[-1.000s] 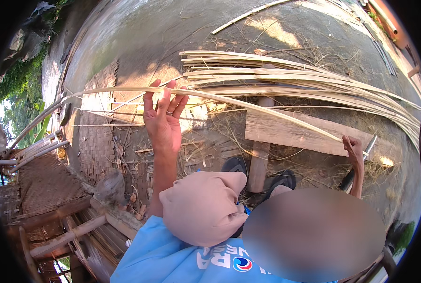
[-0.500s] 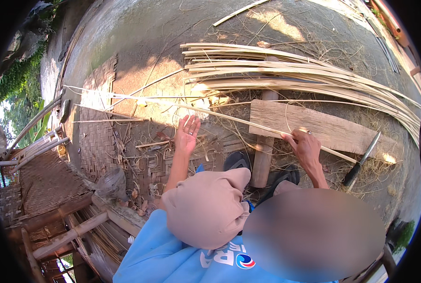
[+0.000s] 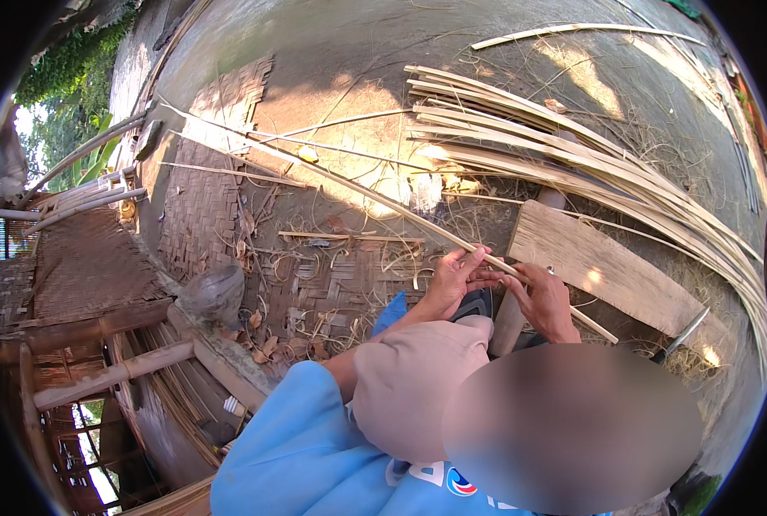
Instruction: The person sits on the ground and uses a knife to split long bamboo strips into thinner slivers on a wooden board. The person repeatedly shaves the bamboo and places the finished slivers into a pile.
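Note:
A long pale bamboo strip (image 3: 359, 194) runs slantwise from the far left to below my right hand. My right hand (image 3: 547, 303) grips it near its near end, with fingers bent round it. Just beside, my left hand (image 3: 454, 282) pinches the same strip between thumb and fingers. The strip's short end sticks out past my right hand. A wooden plank (image 3: 607, 262) lies right of my hands, partly on a round log (image 3: 511, 316). On the plank's right end rests a knife (image 3: 689, 331), its handle mostly hidden.
A bundle of split bamboo strips (image 3: 564, 153) lies beyond the plank. Woven mats (image 3: 196, 202) and thin shavings cover the ground at the left. A bamboo frame (image 3: 113, 374) stands at the lower left. One loose strip (image 3: 585, 29) lies at the far right.
My left hand has moved right and closed on the bamboo strip, close to my right hand. The strip has tilted, its far end higher. The view has shifted too.

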Demonstrator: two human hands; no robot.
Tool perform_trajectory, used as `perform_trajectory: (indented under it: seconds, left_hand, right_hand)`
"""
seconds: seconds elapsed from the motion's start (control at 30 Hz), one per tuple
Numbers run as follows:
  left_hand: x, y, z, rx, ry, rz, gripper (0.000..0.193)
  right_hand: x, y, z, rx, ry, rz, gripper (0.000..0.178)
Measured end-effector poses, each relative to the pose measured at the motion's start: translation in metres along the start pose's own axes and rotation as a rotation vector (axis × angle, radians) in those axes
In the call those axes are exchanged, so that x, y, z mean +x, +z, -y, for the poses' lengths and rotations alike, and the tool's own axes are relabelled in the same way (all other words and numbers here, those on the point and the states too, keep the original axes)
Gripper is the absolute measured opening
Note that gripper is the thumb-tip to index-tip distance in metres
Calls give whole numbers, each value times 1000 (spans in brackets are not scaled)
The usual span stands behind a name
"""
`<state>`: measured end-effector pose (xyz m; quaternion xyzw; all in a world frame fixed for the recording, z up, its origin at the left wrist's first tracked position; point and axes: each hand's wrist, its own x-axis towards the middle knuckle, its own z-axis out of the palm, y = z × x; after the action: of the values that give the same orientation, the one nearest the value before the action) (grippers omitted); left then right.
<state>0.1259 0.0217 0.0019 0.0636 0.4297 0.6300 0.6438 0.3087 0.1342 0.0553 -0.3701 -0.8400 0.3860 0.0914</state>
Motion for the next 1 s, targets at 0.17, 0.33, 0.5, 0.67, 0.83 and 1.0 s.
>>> perform_trajectory:
  seconds: [0.17,0.33,0.5,0.67,0.83,1.0]
  left_hand:
    - [15,-108,-57,-50,186,-264,25]
    - [51,-199,-142,50,288,-529,22]
    - [74,-264,-226,76,214,-711,20]
    - [113,-279,-257,311,14,-738,50]
    - [96,-339,-220,-133,646,-927,62]
    - [129,-189,-144,62,8,-720,62]
  right_hand:
    - [-6,-8,6,35,25,98,59]
    - [-18,-6,-20,196,105,5,49]
    - [-29,-9,-27,268,175,87,38]
    - [-35,-15,-44,270,181,10,35]
    - [-31,-14,-35,383,182,25,33]
    - [-46,-26,-58,325,249,-103,33]
